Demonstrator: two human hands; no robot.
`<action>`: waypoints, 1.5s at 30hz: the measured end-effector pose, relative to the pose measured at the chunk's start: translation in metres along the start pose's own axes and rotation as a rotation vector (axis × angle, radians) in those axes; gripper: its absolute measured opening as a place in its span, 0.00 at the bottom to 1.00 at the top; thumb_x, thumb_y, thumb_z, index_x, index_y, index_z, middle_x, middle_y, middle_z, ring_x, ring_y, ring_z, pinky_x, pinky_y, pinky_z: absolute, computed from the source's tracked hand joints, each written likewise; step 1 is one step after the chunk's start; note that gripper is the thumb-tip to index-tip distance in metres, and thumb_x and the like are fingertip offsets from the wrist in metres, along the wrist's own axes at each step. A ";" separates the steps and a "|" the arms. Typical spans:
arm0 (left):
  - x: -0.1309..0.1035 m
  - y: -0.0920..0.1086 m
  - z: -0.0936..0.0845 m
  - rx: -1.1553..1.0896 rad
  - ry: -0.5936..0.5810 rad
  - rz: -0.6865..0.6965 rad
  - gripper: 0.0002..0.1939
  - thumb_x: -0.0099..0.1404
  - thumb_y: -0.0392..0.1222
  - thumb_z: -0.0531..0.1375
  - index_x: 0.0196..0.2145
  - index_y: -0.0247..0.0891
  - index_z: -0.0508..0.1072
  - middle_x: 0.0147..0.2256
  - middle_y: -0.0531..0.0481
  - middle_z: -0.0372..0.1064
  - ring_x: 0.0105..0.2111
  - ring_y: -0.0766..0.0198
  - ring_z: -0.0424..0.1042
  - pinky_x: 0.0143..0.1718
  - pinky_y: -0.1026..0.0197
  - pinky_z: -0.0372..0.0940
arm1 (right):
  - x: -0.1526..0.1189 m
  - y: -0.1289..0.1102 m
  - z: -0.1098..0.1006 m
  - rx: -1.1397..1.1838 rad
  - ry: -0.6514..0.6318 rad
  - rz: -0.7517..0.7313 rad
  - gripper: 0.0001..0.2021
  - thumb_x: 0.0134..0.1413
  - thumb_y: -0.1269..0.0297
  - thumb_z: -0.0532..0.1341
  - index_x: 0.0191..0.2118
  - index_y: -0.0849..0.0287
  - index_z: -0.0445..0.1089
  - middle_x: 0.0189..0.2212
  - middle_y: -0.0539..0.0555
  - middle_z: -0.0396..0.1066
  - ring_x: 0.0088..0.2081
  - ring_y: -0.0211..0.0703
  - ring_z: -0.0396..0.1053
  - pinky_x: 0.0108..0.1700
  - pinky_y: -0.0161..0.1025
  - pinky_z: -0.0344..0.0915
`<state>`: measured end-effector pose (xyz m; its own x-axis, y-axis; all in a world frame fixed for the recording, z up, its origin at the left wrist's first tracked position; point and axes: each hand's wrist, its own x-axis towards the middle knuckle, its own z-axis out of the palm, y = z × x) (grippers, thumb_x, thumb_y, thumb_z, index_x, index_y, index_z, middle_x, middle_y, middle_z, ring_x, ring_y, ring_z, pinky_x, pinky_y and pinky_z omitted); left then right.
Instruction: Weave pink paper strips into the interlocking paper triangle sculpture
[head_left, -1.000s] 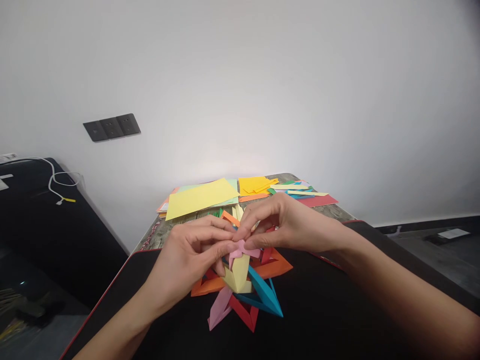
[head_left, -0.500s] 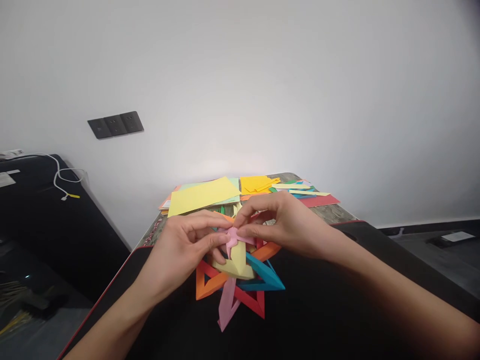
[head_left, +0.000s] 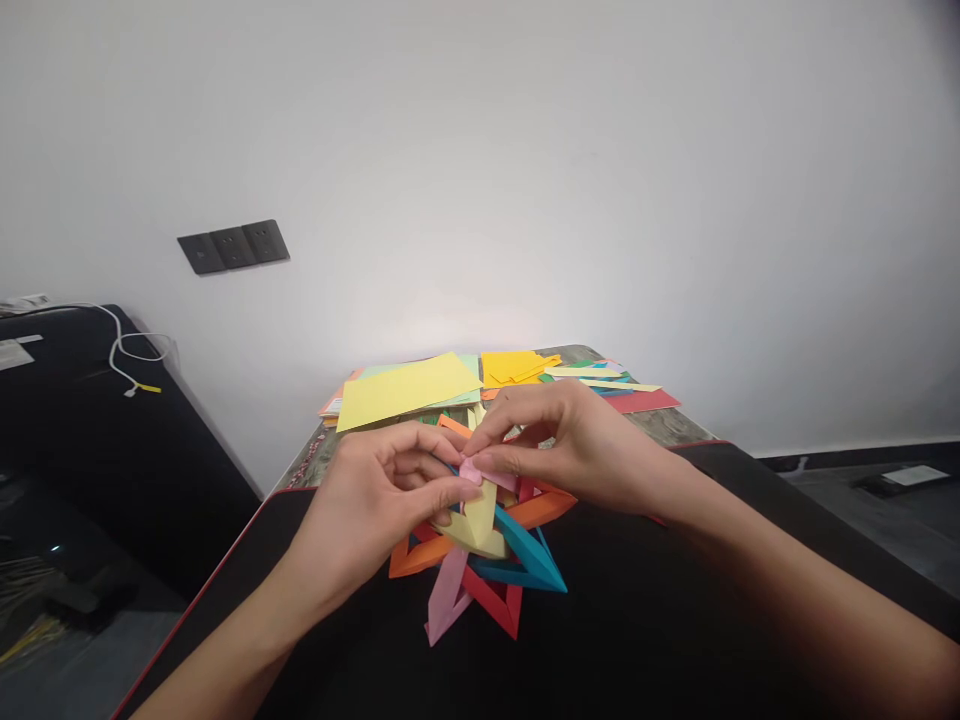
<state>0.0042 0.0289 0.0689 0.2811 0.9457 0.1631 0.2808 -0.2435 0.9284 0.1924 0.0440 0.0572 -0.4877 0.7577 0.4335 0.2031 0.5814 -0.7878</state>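
A folded paper star model (head_left: 517, 567) with orange, blue, red, pink and pale yellow points is held over the black mat. Near its top is a small pink paper piece (head_left: 471, 471). My left hand (head_left: 379, 505) pinches this piece from the left, its thumb across the lower edge and the other fingers curled behind. From the right, my right hand (head_left: 551, 435) grips the same pink piece between thumb and index finger. The fingertips of both hands nearly meet there. Parts of the model behind my fingers are hidden.
Yellow sheets (head_left: 409, 390), a golden-yellow paper stack (head_left: 517, 367) and coloured strips (head_left: 604, 378) over a red sheet (head_left: 641, 401) lie at the table's back. The black mat (head_left: 637, 620) spans the front. A dark cabinet (head_left: 112, 440) with a white cable stands left.
My left thumb has slid right across the pink piece, and its fingers have closed up. The star model has turned slightly, its lower points shifting left.
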 end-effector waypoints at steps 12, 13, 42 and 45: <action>-0.007 -0.018 0.013 0.376 0.168 0.427 0.05 0.61 0.37 0.61 0.28 0.38 0.77 0.36 0.49 0.76 0.30 0.63 0.76 0.26 0.66 0.68 | 0.000 0.003 0.002 0.056 0.060 0.042 0.06 0.50 0.72 0.62 0.26 0.59 0.74 0.23 0.50 0.69 0.31 0.37 0.67 0.26 0.31 0.63; -0.007 -0.018 0.014 0.403 0.186 0.448 0.06 0.61 0.37 0.61 0.28 0.37 0.76 0.36 0.49 0.76 0.31 0.63 0.76 0.26 0.65 0.68 | 0.000 0.003 0.002 0.055 0.069 0.048 0.06 0.50 0.73 0.62 0.25 0.59 0.73 0.24 0.50 0.70 0.31 0.37 0.67 0.26 0.31 0.64; 0.001 -0.009 -0.008 0.757 0.222 0.489 0.14 0.63 0.39 0.58 0.20 0.36 0.69 0.18 0.55 0.63 0.19 0.69 0.60 0.21 0.64 0.56 | 0.002 0.000 0.009 -0.213 0.250 -0.030 0.06 0.54 0.70 0.61 0.37 0.58 0.75 0.36 0.51 0.76 0.36 0.39 0.72 0.39 0.36 0.69; 0.008 -0.007 -0.016 0.538 0.163 0.209 0.14 0.61 0.44 0.60 0.20 0.36 0.69 0.18 0.55 0.66 0.17 0.69 0.63 0.18 0.66 0.58 | 0.001 -0.001 0.005 -0.189 0.193 0.050 0.08 0.49 0.60 0.66 0.35 0.56 0.73 0.37 0.51 0.75 0.39 0.44 0.72 0.41 0.40 0.70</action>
<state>-0.0100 0.0415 0.0688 0.2480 0.8765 0.4126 0.6720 -0.4624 0.5784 0.1869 0.0426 0.0562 -0.3062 0.8185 0.4860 0.3860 0.5735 -0.7226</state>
